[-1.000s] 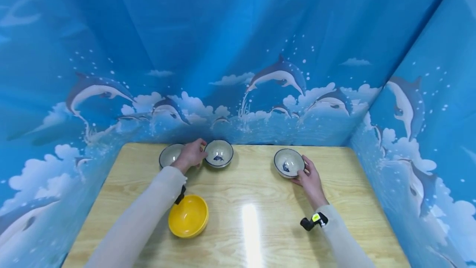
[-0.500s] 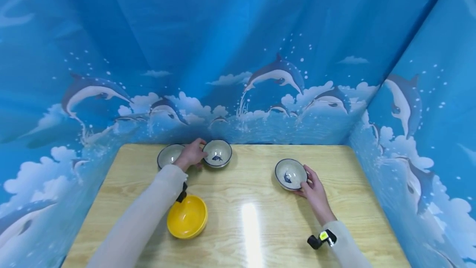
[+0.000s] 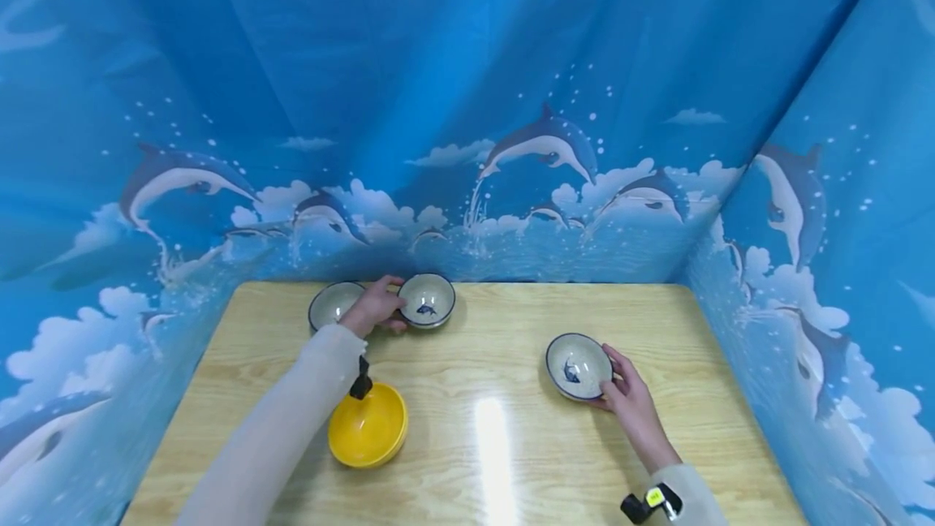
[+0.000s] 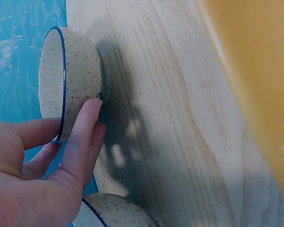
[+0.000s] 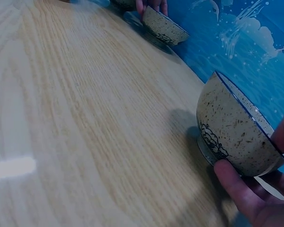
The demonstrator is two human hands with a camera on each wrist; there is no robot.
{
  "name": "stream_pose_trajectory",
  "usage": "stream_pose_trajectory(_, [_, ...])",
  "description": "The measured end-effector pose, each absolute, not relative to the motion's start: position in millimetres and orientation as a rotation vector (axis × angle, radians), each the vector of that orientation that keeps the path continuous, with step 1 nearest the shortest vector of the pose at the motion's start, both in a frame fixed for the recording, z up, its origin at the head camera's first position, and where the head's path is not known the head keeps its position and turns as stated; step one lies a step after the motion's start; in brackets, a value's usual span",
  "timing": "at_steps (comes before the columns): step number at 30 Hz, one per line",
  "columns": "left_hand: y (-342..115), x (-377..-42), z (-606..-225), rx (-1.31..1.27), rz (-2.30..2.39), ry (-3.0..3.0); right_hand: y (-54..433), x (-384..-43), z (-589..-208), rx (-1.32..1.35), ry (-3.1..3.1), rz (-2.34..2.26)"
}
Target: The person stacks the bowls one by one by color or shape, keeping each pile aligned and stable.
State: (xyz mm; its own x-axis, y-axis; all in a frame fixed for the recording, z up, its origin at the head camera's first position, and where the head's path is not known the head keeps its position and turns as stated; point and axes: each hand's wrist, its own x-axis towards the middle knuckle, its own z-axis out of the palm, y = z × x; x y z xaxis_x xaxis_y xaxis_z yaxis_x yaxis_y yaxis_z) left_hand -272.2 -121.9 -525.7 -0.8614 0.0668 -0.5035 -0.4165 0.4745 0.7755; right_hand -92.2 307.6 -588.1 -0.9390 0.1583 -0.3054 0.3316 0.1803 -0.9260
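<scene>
At the back of the table, my left hand (image 3: 376, 307) pinches the edge of a speckled ceramic bowl (image 3: 427, 299), blue-rimmed with a blue fish inside. In the left wrist view the thumb lies at that bowl's (image 4: 83, 66) rim and the fingers reach along its outside. My right hand (image 3: 634, 408) holds a matching bowl (image 3: 577, 365) by its near right side. The right wrist view shows a thumb over this bowl's (image 5: 232, 125) rim and a fingertip low near its foot. A third speckled bowl (image 3: 332, 304) sits left of my left hand, partly covered by it.
A yellow bowl (image 3: 368, 427) stands nearer me, beside the left forearm, with what looks like a second yellow edge beneath it. The wooden table (image 3: 482, 364) ends at the back against a blue dolphin-print curtain (image 3: 467, 104), which also covers the right side.
My right hand has drawn its bowl toward me and slightly to the right. The left hand and its bowl stay nearly in place, and the fingers shift a little.
</scene>
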Motion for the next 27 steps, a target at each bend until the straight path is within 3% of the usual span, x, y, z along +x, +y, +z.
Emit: stream_pose_trajectory(27, [-117.8, -266.9, -535.1, -0.413, 1.611, 2.046, 309.2, -33.8, -588.4, 0.499, 2.389, -1.771])
